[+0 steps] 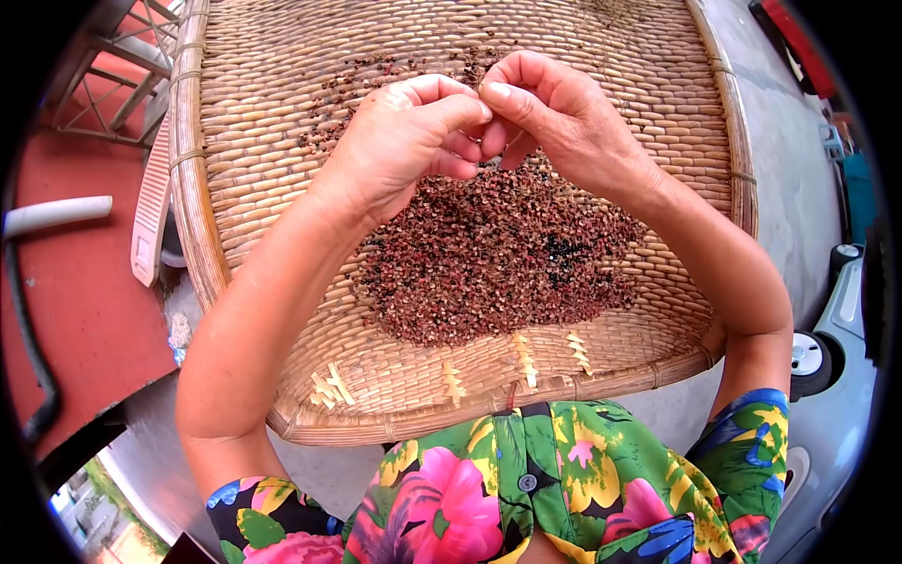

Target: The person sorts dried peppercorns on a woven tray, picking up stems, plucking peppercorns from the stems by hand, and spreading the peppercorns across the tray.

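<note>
"Fingertips (497,92) pressed together, left hand (395,141) meeting right hand (575,122) — is anything pinched there?"

"Can't tell; whatever's between them is hidden from where I'm standing."

"And those reddish-brown husks (489,254)?"

"Heaped on the woven tray (272,103), beneath the hands and nearer the body — a looser scatter (324,111) lies farther out, and pale zigzag strips (524,361) show along the near edge."

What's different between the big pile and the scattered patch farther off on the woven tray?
The big pile is dense, largely hiding the weave; the scattered patch is thin, with weave showing through. The pile covers more area than the patch's visible part. Both are small reddish-brown to dark bits on the woven tray.
</note>
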`<state>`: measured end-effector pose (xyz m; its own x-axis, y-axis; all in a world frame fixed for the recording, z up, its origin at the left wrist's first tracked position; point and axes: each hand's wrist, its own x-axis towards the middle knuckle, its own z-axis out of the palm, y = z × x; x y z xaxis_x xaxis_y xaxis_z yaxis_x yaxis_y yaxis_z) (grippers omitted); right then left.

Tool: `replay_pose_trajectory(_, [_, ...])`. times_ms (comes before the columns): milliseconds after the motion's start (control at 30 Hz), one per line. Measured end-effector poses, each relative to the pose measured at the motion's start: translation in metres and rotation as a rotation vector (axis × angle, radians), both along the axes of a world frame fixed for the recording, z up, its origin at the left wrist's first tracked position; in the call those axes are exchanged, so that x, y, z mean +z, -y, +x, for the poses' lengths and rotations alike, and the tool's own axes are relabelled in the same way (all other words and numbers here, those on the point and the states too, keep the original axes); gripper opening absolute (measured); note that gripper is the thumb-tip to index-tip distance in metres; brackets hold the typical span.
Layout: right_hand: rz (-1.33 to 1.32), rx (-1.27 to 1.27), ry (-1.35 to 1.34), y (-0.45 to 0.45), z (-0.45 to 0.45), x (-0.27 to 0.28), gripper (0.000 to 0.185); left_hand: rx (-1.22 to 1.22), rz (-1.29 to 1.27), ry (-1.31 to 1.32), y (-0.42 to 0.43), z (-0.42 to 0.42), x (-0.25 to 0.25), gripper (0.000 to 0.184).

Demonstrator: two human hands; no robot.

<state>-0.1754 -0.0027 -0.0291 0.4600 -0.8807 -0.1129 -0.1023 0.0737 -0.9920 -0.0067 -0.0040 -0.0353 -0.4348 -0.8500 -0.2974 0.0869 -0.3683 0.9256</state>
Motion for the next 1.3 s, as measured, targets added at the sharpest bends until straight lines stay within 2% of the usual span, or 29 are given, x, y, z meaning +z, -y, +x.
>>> replay_pose_trajectory(33, [-0.142,-0.024,-0.059,-0.001,0.001,-0.004,0.02,-0.001,-0.001,0.001,0.0,0.0,0.002,0.01])
replay_pose_trajectory(67, [-0.282,-0.048,-0.119,-0.003,0.002,-0.006,0.019,-0.026,-0.129,0.143,0.001,0.0,0.004,0.009])
replay_pose_trajectory(100, [-0.313,-0.069,-0.156,-0.005,0.002,-0.005,0.017,-0.052,-0.256,0.285,0.001,0.0,0.005,0.009])
replay_pose_trajectory(133, [-0.311,-0.069,-0.156,-0.005,0.002,-0.004,0.017,-0.052,-0.255,0.285,0.002,0.001,0.004,0.009])
replay_pose_trajectory(200, [-0.419,-0.145,-0.169,-0.003,0.002,-0.003,0.015,-0.057,-0.557,0.626,0.006,0.005,0.001,0.01])
replay_pose_trajectory(233, [-0.588,-0.094,-0.188,0.007,-0.003,-0.002,0.017,-0.061,-0.656,0.669,0.008,0.009,-0.001,0.013])
replay_pose_trajectory(267, [-0.79,-0.098,-0.368,0.014,-0.008,0.014,0.012,-0.044,-0.745,0.799,0.01,0.012,0.0,0.018])
replay_pose_trajectory(300, [-0.723,-0.301,-0.551,0.018,-0.004,0.042,0.012,-0.053,-0.917,0.896,0.014,0.018,0.0,0.02])
replay_pose_trajectory(333, [-0.88,-0.313,-0.624,0.038,-0.017,0.044,0.011,-0.064,-1.091,0.99,0.017,0.023,0.0,0.023])
replay_pose_trajectory(400, [-1.202,-0.391,-0.785,0.08,-0.044,0.048,0.011,0.009,-0.992,1.097,0.024,0.029,-0.003,0.027])
replay_pose_trajectory(433, [-1.204,-0.469,-0.914,0.093,-0.055,0.054,0.012,-0.02,-0.983,1.164,0.026,0.032,-0.005,0.029])
replay_pose_trajectory(467, [-1.228,-0.436,-0.98,0.1,-0.065,0.06,0.02,-0.048,-0.971,1.232,0.026,0.035,-0.007,0.03])
replay_pose_trajectory(500, [-1.028,-0.44,-1.269,0.106,-0.074,0.069,0.035,-0.046,-0.965,1.232,0.026,0.036,-0.009,0.03])
replay_pose_trajectory(533, [-1.026,-0.431,-1.27,0.106,-0.074,0.06,0.035,-0.063,-0.971,1.219,0.026,0.037,-0.012,0.031])
replay_pose_trajectory(567, [-1.215,-0.532,-1.382,0.104,-0.072,0.046,0.04,-0.079,-0.978,1.206,0.025,0.038,-0.013,0.033])
replay_pose_trajectory(633, [-1.165,-0.334,-1.233,0.11,-0.073,0.035,0.048,-0.099,-0.965,1.173,0.025,0.038,-0.012,0.033])
replay_pose_trajectory(667, [-1.07,-0.23,-0.905,0.075,-0.041,0.033,0.046,-0.122,-0.959,1.143,0.024,0.037,-0.01,0.034])
replay_pose_trajectory(700, [-0.935,-0.046,-0.734,0.065,-0.03,0.017,0.032,-0.135,-0.944,1.14,0.024,0.037,-0.008,0.034])
replay_pose_trajectory(733, [-1.12,0.179,-0.674,0.051,-0.021,-0.013,0.013,-0.133,-0.942,1.143,0.023,0.035,-0.006,0.034])
replay_pose_trajectory(800, [-1.077,0.432,-0.763,0.006,0.001,-0.032,0.021,-0.135,-0.917,1.066,0.019,0.033,-0.002,0.035])
replay_pose_trajectory(1000, [-1.003,0.48,-0.821,-0.003,0.011,-0.057,0.01,-0.168,-0.923,1.099,0.021,0.034,-0.007,0.033])
replay_pose_trajectory(1067, [-0.826,0.345,-0.636,-0.004,0.01,-0.048,0.012,-0.156,-0.929,1.083,0.021,0.037,-0.009,0.032])
replay_pose_trajectory(1133, [-0.572,0.255,-0.583,-0.003,0.006,-0.036,0.015,-0.143,-0.926,1.05,0.022,0.036,-0.012,0.03])
replay_pose_trajectory(1167, [-0.319,0.222,-0.513,-0.003,0.004,-0.031,0.02,-0.147,-0.929,1.048,0.023,0.036,-0.014,0.03])
replay_pose_trajectory(1233, [0.05,0.181,-0.338,-0.001,0.0,-0.022,0.021,-0.19,-0.704,0.827,0.025,0.033,-0.011,0.028])
replay_pose_trajectory(1267, [0.186,0.147,-0.229,0.0,-0.003,-0.017,0.021,-0.192,-0.715,0.827,0.024,0.03,-0.006,0.028])
replay_pose_trajectory(1300, [0.265,0.133,-0.079,0.002,-0.007,-0.02,0.02,-0.205,-0.452,0.608,0.019,0.029,-0.001,0.028])
